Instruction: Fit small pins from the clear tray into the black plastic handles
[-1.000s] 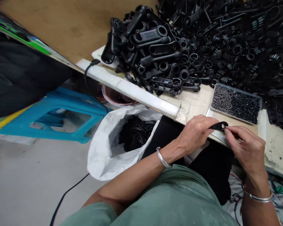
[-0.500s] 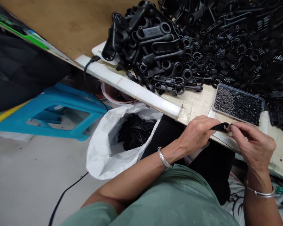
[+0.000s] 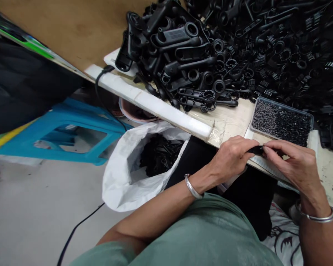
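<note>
My left hand point(image 3: 233, 157) grips a small black plastic part point(image 3: 255, 150) between thumb and forefinger, just above the table's front edge. Against that part's right end, my right hand point(image 3: 294, 159) pinches with thumb and forefinger. Whatever sits between those fingertips is too small and hidden to name. Right behind the hands stands a clear plastic box point(image 3: 281, 121), with small metallic screws in its left half and tiny black pieces in its right half.
Black plastic handle-shaped parts point(image 3: 180, 55) and ring-like pieces point(image 3: 280, 55) are heaped across the back of the table. A white sack point(image 3: 119, 173) of black parts stands below the edge at left. Farther left is a blue stool point(image 3: 100, 147); a black cable point(image 3: 80, 221) crosses the floor.
My right hand has shifted slightly left, its fingertips now closer over the black part's end. My left hand has kept its grip in nearly the same place.
</note>
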Demonstrator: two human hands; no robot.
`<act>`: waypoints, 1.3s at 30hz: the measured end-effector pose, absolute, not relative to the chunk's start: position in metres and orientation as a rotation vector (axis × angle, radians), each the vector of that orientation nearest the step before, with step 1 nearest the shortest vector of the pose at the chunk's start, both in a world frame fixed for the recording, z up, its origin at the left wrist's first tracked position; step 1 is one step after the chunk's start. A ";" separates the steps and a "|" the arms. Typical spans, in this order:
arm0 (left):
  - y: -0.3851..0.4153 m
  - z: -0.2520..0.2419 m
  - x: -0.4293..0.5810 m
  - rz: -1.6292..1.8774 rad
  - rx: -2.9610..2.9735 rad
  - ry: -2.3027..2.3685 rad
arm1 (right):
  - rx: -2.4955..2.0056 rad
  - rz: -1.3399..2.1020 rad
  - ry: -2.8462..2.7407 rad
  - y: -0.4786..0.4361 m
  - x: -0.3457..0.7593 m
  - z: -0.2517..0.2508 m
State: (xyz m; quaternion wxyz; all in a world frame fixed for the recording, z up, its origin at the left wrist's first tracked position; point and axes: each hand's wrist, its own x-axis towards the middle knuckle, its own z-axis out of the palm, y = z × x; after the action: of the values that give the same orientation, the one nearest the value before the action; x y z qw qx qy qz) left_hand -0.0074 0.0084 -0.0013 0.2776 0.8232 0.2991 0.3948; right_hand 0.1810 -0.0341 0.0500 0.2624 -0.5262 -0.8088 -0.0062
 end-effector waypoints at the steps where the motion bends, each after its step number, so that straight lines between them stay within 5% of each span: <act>1: 0.008 -0.001 -0.007 1.061 2.209 0.802 | -1.412 -0.001 -2.210 -0.033 0.181 0.052; 22: 0.010 -0.003 -0.008 1.023 2.214 0.789 | -1.646 0.307 -1.962 -0.030 0.189 0.058; 27: 0.010 -0.005 -0.008 1.041 2.205 0.779 | -1.819 0.135 -1.708 -0.050 0.199 0.058; 39: 0.010 -0.004 -0.008 1.051 2.212 0.774 | -1.629 -0.112 -2.095 -0.063 0.172 0.047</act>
State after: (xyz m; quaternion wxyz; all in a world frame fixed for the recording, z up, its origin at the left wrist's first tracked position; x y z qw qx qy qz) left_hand -0.0077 0.0101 -0.0040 0.2827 0.8261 0.2890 0.3927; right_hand 0.1719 -0.0625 0.0470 0.2404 -0.5953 -0.7656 -0.0410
